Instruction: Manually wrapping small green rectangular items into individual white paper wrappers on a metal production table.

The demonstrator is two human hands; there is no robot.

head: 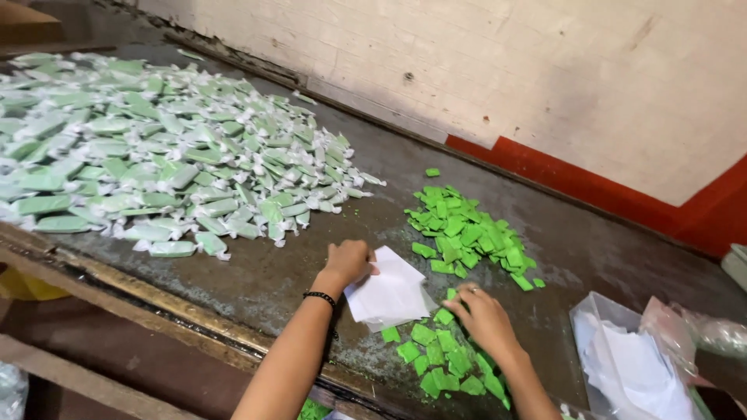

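Left hand (348,262) rests curled, fingers together, pinching the top edge of the paper stack (389,294) that lies on the table (257,284), right of the wrapped pile (156,155). Right hand (482,315) lies just right of the stack, fingers bent over loose green pieces (447,362); whether it pinches one cannot be told. Risk: several sheets may lift together, since the pinch spans the stack edge, and the near pieces may be swept off the table.
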